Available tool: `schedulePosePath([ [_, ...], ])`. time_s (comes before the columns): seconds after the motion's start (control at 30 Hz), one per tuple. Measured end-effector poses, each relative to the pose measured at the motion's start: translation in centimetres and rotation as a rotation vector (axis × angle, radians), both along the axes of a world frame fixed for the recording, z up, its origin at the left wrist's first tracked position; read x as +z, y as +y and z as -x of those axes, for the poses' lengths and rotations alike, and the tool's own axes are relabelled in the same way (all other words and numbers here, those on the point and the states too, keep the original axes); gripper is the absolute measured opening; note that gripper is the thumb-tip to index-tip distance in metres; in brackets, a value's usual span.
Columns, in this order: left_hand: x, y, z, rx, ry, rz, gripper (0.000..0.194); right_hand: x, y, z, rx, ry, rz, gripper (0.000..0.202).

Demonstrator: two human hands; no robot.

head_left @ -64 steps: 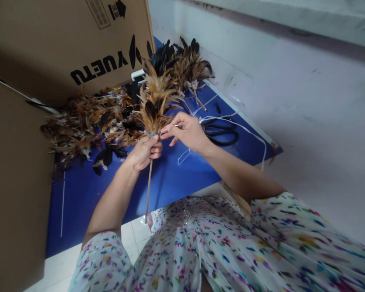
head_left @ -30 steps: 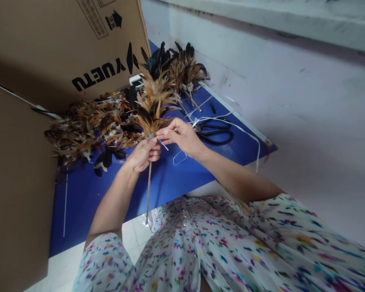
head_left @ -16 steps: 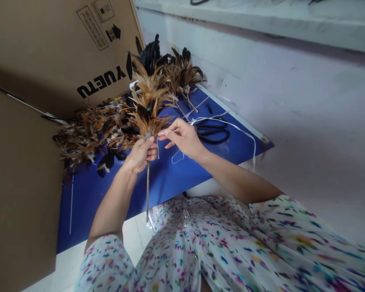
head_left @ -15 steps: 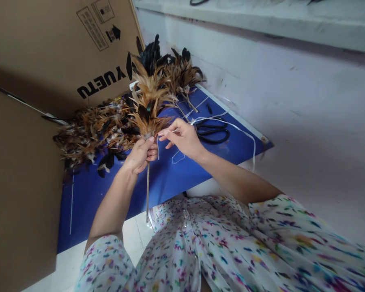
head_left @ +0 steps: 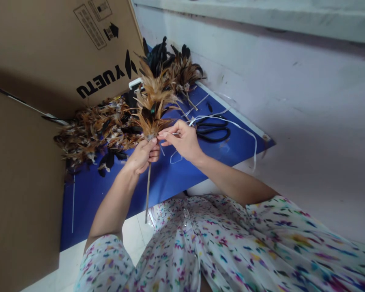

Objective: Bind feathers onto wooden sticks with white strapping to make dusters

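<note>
My left hand (head_left: 144, 155) is wrapped round the thin stick (head_left: 147, 190) of a feather duster, just under its brown and black feathers (head_left: 156, 95). The bare end of the stick points down past the table's front edge. Close to the base of the feathers, my right hand (head_left: 181, 140) pinches a thin white string (head_left: 176, 134), fingertips almost at my left thumb. A longer white ribbon (head_left: 246, 132) trails to the right over black-handled scissors (head_left: 214, 132), whose blades are hidden.
Loose brown feathers (head_left: 100, 125) pile up on the left of the blue table (head_left: 109, 207). Another feather bundle (head_left: 185, 73) lies at the back. Large cardboard boxes (head_left: 57, 48) stand left and behind, and a pale wall (head_left: 307, 121) rises on the right.
The duster's feathered top and my left hand have shifted slightly right. My right hand has come closer to the left, and the short string end now slants to the right.
</note>
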State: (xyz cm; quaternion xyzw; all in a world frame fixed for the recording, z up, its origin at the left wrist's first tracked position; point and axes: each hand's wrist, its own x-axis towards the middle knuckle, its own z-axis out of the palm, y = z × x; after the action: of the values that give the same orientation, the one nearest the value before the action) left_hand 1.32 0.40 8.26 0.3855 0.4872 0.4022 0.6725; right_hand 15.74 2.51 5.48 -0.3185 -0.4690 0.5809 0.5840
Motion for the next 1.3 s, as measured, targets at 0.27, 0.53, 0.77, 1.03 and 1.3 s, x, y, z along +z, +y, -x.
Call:
schedulePosePath([
  [0.27, 0.2, 0.1, -0.3, -0.032, 0.094, -0.031, 0.039, -0.2, 0.2, -0.1, 0.018, 0.019, -0.007, 0.034],
  [0.53, 1.5, 0.5, 0.8, -0.007, 0.609, -0.237, 0.014, 1.4, 1.4, -3.8, 0.133, -0.312, -0.037, 0.017],
  [0.77, 3.4, 1.3, 1.9, 0.021, 1.543, -0.503, 0.017, 3.1, 0.5, -6.0, 0.204, -0.690, -0.276, 0.019],
  [1.03, 5.5, 0.3, 1.0, -0.081, 1.977, -0.486, 0.030, 8.2, -3.3, -7.1, 0.046, -1.152, -0.836, 0.027],
  [1.3, 6.4, -0.7, 0.9, -0.210, 2.366, -0.661, 0.039, 14.2, -3.2, -7.9, -0.137, -1.489, -1.324, 0.032],
])
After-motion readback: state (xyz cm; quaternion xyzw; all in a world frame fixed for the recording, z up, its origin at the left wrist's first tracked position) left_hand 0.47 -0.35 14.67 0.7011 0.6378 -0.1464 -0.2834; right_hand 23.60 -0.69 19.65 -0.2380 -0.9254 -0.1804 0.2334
